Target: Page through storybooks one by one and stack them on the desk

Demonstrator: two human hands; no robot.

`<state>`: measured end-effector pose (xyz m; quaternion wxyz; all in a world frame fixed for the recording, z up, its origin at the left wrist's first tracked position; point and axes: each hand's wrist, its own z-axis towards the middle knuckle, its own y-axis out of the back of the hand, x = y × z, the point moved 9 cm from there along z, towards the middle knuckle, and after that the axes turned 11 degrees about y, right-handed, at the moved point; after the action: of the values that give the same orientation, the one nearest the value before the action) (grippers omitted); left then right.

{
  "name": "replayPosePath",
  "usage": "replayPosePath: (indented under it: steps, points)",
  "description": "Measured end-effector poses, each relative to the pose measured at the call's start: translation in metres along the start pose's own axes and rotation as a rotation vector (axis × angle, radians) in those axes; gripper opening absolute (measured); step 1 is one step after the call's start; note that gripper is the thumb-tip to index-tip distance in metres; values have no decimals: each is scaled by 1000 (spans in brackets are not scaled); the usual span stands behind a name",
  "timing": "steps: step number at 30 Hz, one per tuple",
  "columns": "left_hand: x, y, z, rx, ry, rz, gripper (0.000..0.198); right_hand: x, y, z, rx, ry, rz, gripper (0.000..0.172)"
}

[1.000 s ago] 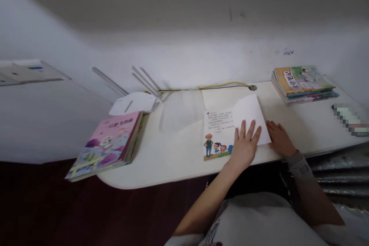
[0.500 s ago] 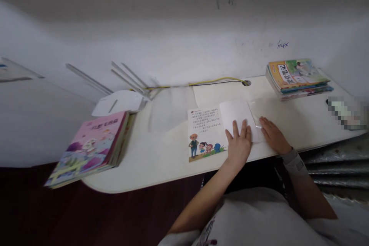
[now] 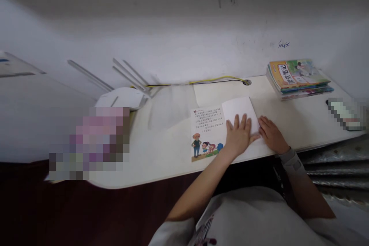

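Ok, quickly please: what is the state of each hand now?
Left hand: open, flat on the white paper, not gripping.
Right hand: open, on the desk beside the paper, not gripping.

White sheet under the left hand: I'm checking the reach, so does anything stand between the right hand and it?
Nothing visible does. The right hand lies flat on the white desk right beside the right edge of the white sheet, with no object between them. The left hand rests on the sheet.
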<state>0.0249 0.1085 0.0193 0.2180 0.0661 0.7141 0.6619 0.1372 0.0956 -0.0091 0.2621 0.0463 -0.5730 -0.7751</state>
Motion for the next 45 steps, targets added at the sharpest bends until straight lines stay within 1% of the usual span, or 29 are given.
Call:
replayPosePath:
  steps: [2,5,8,13,19,23,25,27,30,33,35,38,41,45]
  points:
    - [8,-1,16,8,79,19,73,0,-1,0,17,-5,-25,49]
    - [9,-10,28,62,92,56,78,-1,-3,1,34,-15,-51,48]
    - [6,-16,25,75,65,98,80,0,-3,1,23,-12,-60,48]
    - [2,-20,14,68,46,178,81,0,-2,2,-13,2,-55,47]
    - [-1,-23,14,79,62,217,82,-1,-5,-1,-8,0,-72,47]
    - [-3,-24,12,78,54,212,82,0,-2,2,40,32,-113,46]
    - [-3,-23,11,75,48,205,82,-2,2,13,87,59,-146,46]
    - [-2,-19,13,72,38,198,81,-10,4,29,137,57,-190,49]
    - [-1,-8,27,59,7,180,77,-28,0,56,213,31,-231,53]
    - [3,4,54,34,-4,163,67,-42,-10,73,236,17,-226,51]
    - [7,7,74,34,9,168,61,-48,-13,76,204,9,-227,51]
    - [12,4,96,82,41,164,54,-49,-15,72,162,2,-232,50]
    - [13,0,105,111,64,159,47,-48,-16,70,151,-2,-239,50]
    - [12,2,107,94,68,168,45,-47,-15,71,149,7,-255,45]
